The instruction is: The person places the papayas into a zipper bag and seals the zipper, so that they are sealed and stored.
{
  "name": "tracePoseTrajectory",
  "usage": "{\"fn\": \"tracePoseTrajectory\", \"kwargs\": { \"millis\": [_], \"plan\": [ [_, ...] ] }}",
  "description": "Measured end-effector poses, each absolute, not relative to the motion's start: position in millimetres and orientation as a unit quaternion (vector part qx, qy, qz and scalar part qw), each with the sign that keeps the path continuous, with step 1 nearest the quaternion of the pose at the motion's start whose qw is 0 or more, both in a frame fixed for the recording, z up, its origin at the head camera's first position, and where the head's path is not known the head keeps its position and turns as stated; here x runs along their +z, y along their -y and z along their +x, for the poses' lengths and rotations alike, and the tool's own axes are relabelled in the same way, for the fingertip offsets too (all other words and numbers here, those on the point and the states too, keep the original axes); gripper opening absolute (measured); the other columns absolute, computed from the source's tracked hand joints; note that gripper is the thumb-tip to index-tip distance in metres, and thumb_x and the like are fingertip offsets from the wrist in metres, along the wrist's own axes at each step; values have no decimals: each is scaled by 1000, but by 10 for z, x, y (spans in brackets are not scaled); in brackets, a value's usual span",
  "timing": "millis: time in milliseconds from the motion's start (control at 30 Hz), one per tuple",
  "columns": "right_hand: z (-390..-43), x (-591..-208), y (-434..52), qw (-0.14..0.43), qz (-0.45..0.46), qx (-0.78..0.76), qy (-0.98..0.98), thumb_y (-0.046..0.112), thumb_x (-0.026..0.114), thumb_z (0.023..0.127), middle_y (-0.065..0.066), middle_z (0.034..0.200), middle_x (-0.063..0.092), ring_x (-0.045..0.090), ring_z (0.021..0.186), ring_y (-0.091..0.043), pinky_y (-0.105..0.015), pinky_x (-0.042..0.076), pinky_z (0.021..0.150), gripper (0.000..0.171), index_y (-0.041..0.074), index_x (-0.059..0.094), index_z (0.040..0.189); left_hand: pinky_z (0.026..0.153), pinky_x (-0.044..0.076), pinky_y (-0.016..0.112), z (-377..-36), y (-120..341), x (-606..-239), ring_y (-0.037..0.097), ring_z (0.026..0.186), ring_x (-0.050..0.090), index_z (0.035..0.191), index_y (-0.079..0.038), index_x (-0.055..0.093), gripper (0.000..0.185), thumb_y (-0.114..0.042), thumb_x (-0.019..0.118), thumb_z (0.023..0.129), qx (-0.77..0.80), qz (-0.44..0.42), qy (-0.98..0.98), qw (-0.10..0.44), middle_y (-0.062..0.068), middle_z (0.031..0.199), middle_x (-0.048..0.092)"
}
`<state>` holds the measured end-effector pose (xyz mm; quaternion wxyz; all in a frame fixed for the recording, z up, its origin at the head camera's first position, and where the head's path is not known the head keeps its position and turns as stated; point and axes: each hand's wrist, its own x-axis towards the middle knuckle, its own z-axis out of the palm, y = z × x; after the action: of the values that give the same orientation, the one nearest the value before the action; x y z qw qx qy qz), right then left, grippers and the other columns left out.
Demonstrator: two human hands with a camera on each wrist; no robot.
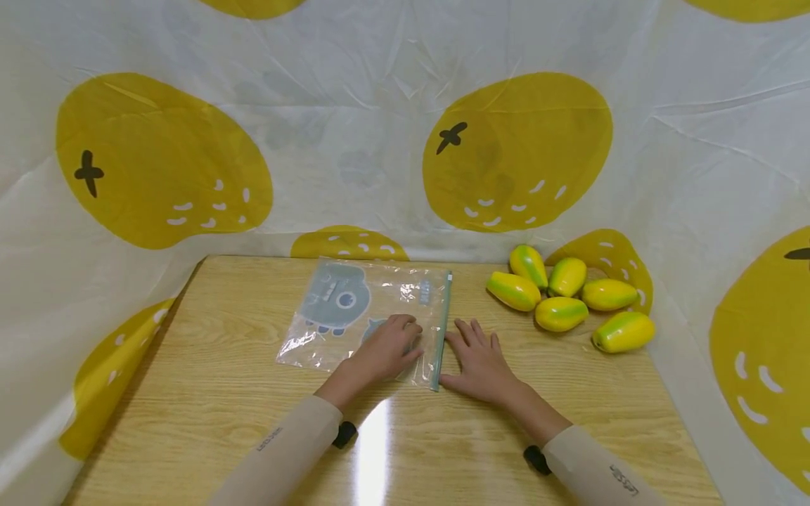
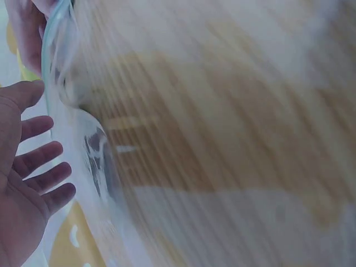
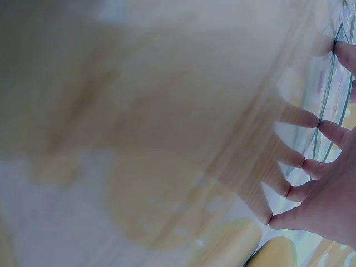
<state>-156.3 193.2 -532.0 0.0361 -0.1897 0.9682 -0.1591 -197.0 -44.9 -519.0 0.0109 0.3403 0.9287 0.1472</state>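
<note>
Clear zip bag (image 1: 367,309) with grey cartoon print and green seal strip, flat at centre frame on the wooden worktop (image 1: 221,393), left hand (image 1: 386,349) resting on it, fingers loosely bent, right hand (image 1: 482,362) beside the seal, fingers spread flat, yellow-green mangoes (image 1: 569,299) at right.

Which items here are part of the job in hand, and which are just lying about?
In hand: clear zip bag, left hand resting on it, right hand flat beside its zip edge.
Lying about: six yellow-green mangoes, wooden table, fruit-print sheet.
</note>
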Motion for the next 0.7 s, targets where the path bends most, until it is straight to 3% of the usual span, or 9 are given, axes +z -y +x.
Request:
{"fn": "tracePoseTrajectory", "kwargs": {
  "millis": [233, 700],
  "plan": [
    [-1567, -5311, -1935, 37, -188, -161, -968, 63, 71, 86, -21, 165, 34, 22, 153, -54, -85, 22, 109, 82, 20, 49, 153, 109, 50, 43, -1989, 289, -5198, 29, 131, 56, 136, -6, 63, 50, -41, 65, 101, 165, 328, -930, 26, 14, 142, 59],
    [-1558, -5354, -1994, 35, -201, -171, -964, 62, 73, 86, -17, 167, 32, 22, 155, -50, -83, 20, 111, 84, 18, 48, 154, 116, 44, 47, -1940, 126, -5255, 33, 145, 44, 144, -5, 55, 65, -48, 68, 97, 238, 280, -927, 70, 17, 154, 48]
  ]
}}
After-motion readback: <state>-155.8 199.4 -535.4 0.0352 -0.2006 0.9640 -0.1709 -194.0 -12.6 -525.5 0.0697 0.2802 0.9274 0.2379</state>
